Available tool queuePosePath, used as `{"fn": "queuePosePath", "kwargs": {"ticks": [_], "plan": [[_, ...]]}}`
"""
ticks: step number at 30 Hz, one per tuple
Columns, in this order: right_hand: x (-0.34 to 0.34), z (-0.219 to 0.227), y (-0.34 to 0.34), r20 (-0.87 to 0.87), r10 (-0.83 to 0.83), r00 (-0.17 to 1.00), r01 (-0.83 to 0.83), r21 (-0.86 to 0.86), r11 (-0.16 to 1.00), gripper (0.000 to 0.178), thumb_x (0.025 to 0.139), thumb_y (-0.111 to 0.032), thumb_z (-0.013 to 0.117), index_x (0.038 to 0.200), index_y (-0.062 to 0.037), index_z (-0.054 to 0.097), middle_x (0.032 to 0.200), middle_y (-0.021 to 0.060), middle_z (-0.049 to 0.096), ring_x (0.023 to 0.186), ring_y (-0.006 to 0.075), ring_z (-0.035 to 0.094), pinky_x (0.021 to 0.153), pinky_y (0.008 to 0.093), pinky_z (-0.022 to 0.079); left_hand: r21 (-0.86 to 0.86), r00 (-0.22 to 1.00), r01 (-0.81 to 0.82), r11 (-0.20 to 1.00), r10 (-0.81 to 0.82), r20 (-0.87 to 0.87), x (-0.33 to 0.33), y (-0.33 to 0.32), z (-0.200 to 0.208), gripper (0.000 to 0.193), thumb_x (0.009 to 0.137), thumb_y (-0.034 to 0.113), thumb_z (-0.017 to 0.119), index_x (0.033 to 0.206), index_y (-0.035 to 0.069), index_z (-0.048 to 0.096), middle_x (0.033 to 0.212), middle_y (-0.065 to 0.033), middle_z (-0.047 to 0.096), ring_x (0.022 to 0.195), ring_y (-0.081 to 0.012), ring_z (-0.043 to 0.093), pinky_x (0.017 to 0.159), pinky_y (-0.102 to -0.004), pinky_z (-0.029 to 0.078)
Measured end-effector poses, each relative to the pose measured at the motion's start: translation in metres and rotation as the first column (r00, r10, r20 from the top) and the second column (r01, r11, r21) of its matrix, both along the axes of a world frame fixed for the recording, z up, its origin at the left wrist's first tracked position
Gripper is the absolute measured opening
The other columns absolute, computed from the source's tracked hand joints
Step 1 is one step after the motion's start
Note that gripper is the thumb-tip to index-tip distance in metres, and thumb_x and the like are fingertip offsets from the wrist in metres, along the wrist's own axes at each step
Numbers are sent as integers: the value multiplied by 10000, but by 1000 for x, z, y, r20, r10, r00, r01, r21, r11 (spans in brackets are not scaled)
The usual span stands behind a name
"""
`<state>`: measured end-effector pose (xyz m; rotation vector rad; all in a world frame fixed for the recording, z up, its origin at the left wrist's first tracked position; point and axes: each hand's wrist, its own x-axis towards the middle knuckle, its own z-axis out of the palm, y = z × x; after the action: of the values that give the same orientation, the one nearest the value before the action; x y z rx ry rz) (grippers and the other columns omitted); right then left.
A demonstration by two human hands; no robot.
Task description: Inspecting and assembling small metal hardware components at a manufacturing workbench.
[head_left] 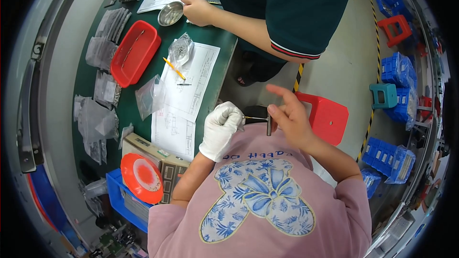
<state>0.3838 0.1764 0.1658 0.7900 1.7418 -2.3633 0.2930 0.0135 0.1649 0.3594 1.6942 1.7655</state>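
I watch through one head-worn fisheye, close above a pink printed fabric shirt, facing down; rim distances seem unreliable.

Gloved left hand; T-handled tool

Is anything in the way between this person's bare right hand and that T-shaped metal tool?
Nothing visible: the right hand is right by the T-shaped tool, whose shaft reaches to the gloved left hand.
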Motion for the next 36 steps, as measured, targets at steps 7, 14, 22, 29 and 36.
{"fn": "queuePosePath", "kwargs": {"ticks": [7, 14, 22, 29, 36], "plan": [[-10, 6, 9, -456, 530, 715, 353, 890, 289, 356, 826, -104, 531, 1163, -33, 440, 635, 60, 565, 570, 144, 558, 562, 283, 420, 20, 993, -45, 999, 43, 106, -2, -3, 0, 187, 856, 24, 472, 673, -4, 493, 700, -27, 464, 574, -82, 460, 533, -208, 400], [-7, -9, 7, -392, 242, 888, 211, 813, 542, 391, 761, -92, 595, 1128, -30, 473, 622, 73, 537, 574, 198, 553, 551, 300, 419, -10, 993, -57, 998, 58, 103, -3, -1, -1, 190, 856, 26, 474, 669, -4, 491, 694, -27, 464, 582, -83, 454, 527, -216, 392], [-1, 4, -2, -134, 31, 990, -10, 155, 988, 337, 764, -101, 596, 1085, -48, 507, 569, 51, 522, 530, 166, 530, 499, 281, 401, -4, 999, 1, 1000, -1, 47, -4, 0, -1, 177, 848, 21, 481, 674, -5, 499, 686, -25, 464, 580, -80, 466, 529, -203, 388], [-7, 3, 5, -482, 466, 742, 315, 865, 391, 324, 739, -82, 582, 1058, -53, 533, 647, 89, 551, 591, 212, 567, 542, 307, 428, -21, 994, -35, 999, 37, 100, -2, 0, 4, 160, 837, 4, 483, 678, -13, 498, 689, -29, 465, 589, -85, 471, 534, -206, 397], [1, -26, 14, -362, 298, 883, 160, 830, 535, 370, 728, -91, 577, 1091, -72, 511, 934, 104, 550, 871, 277, 543, 726, 361, 444, -125, 998, 23, 992, -15, 68, -14, 7, -24, 138, 825, 71, 491, 694, 27, 487, 660, -3, 449, 590, -87, 424, 532, -221, 353]]}}
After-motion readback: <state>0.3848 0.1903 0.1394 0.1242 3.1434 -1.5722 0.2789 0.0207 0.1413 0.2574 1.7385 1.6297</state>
